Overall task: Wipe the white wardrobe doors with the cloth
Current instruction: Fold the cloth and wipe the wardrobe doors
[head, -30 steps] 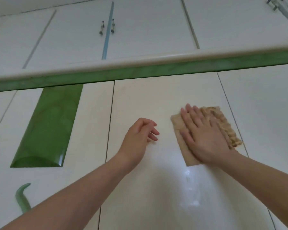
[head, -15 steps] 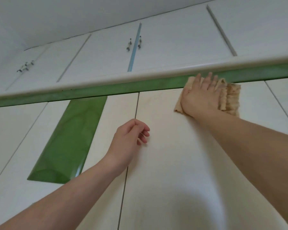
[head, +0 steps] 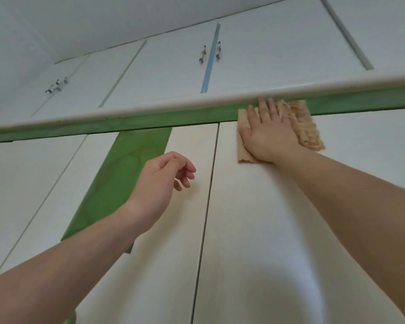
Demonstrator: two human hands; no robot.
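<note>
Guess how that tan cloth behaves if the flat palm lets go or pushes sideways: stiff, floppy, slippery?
Probably floppy: the cloth bunches into ruffles beside the right hand. Likely light, since a flat palm alone pins it to the upright wardrobe door. It would probably drop once released. The door looks glossy, so it should slide easily when pushed.

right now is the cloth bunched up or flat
Mostly flat: the right hand presses the cloth against the door, its right edge ruffled.

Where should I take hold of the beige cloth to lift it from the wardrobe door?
Pinch the fringed right edge of the beige cloth, coming from the right. The right hand lies flat over its middle and left part, and its top meets the green strip, so only that bunched side is free.
</note>
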